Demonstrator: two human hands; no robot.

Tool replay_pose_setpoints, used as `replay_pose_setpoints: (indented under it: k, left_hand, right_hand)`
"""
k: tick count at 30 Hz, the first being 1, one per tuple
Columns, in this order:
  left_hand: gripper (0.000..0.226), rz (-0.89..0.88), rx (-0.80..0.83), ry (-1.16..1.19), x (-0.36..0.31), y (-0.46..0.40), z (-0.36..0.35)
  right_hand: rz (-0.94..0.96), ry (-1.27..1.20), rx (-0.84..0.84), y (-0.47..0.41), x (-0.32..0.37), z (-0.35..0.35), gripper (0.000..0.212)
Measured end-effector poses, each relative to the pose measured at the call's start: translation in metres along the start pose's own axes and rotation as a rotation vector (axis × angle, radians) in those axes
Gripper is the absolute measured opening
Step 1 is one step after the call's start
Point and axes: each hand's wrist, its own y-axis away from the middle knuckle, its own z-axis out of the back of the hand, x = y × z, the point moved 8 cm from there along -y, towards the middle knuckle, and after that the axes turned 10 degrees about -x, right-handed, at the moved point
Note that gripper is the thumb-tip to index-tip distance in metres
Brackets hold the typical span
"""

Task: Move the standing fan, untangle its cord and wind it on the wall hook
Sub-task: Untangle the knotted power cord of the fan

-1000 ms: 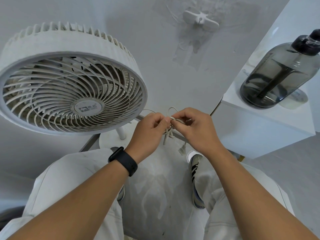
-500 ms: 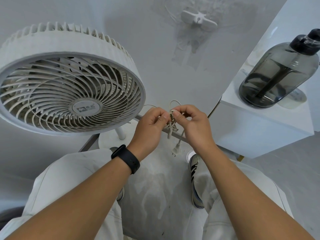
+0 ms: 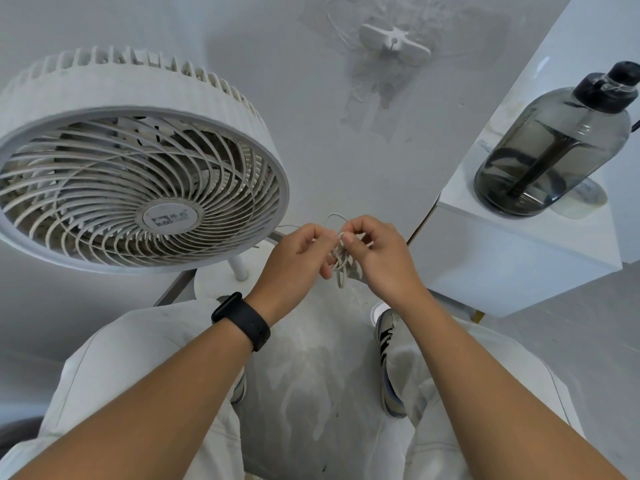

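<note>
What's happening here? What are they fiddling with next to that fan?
A person is picking at a tangled white cord with both hands. The left hand and the right hand pinch the knotted loops between them, in front of the white standing fan. The cord is not yet wound on the wall hook, which sits bare higher up. A dark water bottle stands on a white cabinet to the right.
</note>
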Motion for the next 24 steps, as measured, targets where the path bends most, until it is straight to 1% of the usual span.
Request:
replay_pose_setpoints:
  k: [2, 5, 9, 12, 18, 24]
  left_hand:
    - [0.039, -0.011, -0.015, -0.065, 0.002, -0.001, 0.001]
    - [0.034, -0.040, -0.028, -0.075, 0.003, -0.003, 0.003]
    - [0.030, -0.096, -0.057, -0.054, -0.002, -0.004, 0.004]
    - [0.029, -0.107, -0.073, -0.028, -0.005, -0.004, 0.002]
    - [0.031, -0.109, -0.087, 0.019, -0.003, -0.004, 0.003]
    - [0.033, -0.105, -0.091, 0.133, -0.003, -0.004, 0.005]
  right_hand:
    - [0.071, 0.060, 0.024, 0.004, 0.006, -0.003, 0.010]
    - [0.104, 0.034, 0.005, 0.005, 0.009, -0.002, 0.011]
    - [0.021, -0.126, -0.030, 0.003, 0.008, 0.000, 0.010]
    - [-0.058, -0.228, -0.032, 0.000, 0.004, 0.000, 0.009]
    - [-0.133, -0.283, -0.031, -0.006, -0.007, 0.002, 0.013]
    - [-0.197, -0.254, -0.017, -0.013, -0.023, 0.001, 0.022]
